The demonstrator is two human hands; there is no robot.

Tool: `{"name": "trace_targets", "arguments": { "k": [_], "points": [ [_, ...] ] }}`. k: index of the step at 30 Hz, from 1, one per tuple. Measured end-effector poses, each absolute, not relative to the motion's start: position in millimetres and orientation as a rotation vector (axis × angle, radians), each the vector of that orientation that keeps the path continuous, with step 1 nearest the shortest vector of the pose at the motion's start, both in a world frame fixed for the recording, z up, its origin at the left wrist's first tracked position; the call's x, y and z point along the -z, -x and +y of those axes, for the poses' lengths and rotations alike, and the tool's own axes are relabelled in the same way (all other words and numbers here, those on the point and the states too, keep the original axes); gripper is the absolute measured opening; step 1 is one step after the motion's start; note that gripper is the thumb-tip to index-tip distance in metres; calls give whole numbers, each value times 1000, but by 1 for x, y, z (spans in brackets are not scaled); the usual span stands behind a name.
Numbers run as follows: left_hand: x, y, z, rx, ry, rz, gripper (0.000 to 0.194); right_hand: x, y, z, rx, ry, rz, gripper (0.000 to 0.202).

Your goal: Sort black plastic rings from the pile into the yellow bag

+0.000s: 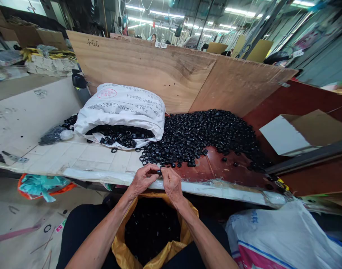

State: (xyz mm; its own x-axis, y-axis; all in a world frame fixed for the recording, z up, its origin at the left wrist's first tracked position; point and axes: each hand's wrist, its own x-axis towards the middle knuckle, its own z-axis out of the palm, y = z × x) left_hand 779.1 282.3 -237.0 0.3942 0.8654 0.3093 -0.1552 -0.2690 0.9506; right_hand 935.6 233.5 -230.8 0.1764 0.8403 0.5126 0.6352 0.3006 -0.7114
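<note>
We see our bare left hand [144,180] and bare right hand [172,183] brought together, and between their fingertips is one small, black, shiny piece [159,172]. The left thumb and forefinger are almost closed and pinch this piece; the right fingers are curled in close to it, but we cannot tell if they grip or only touch it. Just beyond the fingers, and to their right, a wide heap of small black ring-like parts [207,130] is spread on the table. Beyond the fingers to the left lies a white woven sack with printed writing [120,106], its mouth showing similar parts. Below the fingers stands an open yellow bag [171,248] with dark contents.
</note>
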Motion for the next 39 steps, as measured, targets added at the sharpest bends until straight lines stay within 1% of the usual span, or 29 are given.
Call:
{"name": "trace_targets", "arguments": {
  "k": [2,6,10,16,19,25,29,31,33,37,39],
  "points": [
    [236,-779,282,-1136,-1495,662,17,229,-934,231,-298,1359,-1470,27],
    [235,-779,280,-1146,-1462,670,18,226,-936,228,-350,1266,-1558,23],
    [235,-779,278,-1124,-1463,694,18,228,-941,230,-273,1357,-1593,35],
    [234,-781,276,-1148,-1413,721,19,222,-941,225,-331,1354,-1615,30],
    [232,-780,277,-1147,-1419,716,20,220,-940,224,-346,1328,-1560,22],
    [230,-777,275,-1109,-1394,705,23,221,-936,221,-414,1329,-1477,18],
    [234,-776,261,-1112,-1419,682,18,219,-932,210,-546,1352,-1417,19],
    [236,-775,250,-1159,-1513,721,16,215,-930,204,-637,1410,-1393,25],
    [236,-774,241,-1170,-1535,767,16,211,-929,199,-658,1454,-1388,31],
    [238,-775,230,-1078,-1287,773,21,203,-929,193,-538,1344,-1471,18],
    [241,-777,228,-1095,-1295,786,21,203,-929,191,-568,1318,-1471,17]
  ]
}}
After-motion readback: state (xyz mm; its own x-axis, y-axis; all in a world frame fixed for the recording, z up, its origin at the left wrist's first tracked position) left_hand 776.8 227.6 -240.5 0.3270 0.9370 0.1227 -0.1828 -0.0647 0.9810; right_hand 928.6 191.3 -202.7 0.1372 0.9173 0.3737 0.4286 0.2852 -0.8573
